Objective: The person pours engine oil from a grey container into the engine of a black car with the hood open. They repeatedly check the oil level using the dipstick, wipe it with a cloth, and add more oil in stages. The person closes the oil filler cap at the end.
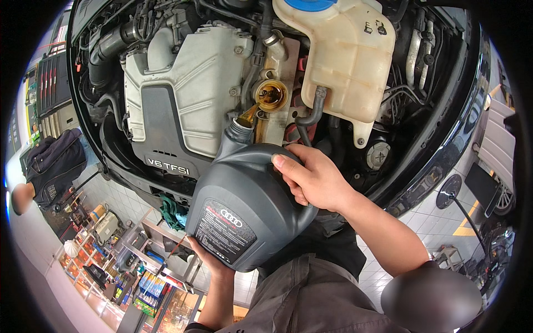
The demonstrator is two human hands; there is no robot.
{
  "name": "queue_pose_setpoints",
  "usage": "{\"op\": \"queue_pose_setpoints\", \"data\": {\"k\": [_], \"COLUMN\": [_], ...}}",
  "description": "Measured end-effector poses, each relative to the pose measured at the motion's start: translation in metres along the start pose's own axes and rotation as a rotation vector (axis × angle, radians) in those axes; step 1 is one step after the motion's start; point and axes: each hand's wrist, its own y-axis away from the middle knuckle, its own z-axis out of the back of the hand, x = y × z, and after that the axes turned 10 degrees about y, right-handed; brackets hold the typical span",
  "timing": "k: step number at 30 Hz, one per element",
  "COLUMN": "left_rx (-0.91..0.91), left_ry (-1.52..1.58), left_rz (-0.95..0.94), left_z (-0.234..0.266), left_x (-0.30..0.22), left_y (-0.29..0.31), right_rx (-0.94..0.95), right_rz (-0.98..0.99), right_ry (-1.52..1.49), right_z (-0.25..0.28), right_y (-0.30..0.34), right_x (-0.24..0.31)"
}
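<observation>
A large dark grey oil jug (pixel 250 186) is tilted over the engine, its neck pointing away from me. Amber oil (pixel 248 117) runs from its mouth into the round filler opening (pixel 270 95), which is wet with oil inside. My right hand (pixel 313 176) is closed around the jug's handle. Under the jug's lower end, my left hand (pixel 214 260) bears its weight, with some fingers hidden behind it. Left of the filler lies the silver and grey engine cover (pixel 186 91).
To the right of the filler sits a cream plastic reservoir (pixel 350 72) with a blue cap (pixel 311 4) and a hose. The car's black front edge (pixel 444 161) curves around the bay. At left stands a person in a dark jacket (pixel 58 164). Shelves and a tool cart (pixel 158 233) are lower left.
</observation>
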Motion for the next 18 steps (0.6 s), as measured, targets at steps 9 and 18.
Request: {"op": "queue_pose_setpoints", "data": {"k": [9,18], "left_rx": [0.071,0.072], "left_ry": [0.010,0.033], "left_rz": [-0.005,-0.015], "left_z": [0.0038,0.0039], "left_x": [-0.0011,-0.0007], "left_y": [-0.0010,-0.0013], "right_rx": [-0.003,-0.002], "right_rz": [0.000,-0.006], "right_ry": [-0.007,-0.001], "right_z": [-0.0010,-0.0008], "right_y": [0.0005,0.0005], "right_x": [0.0003,-0.0004]}}
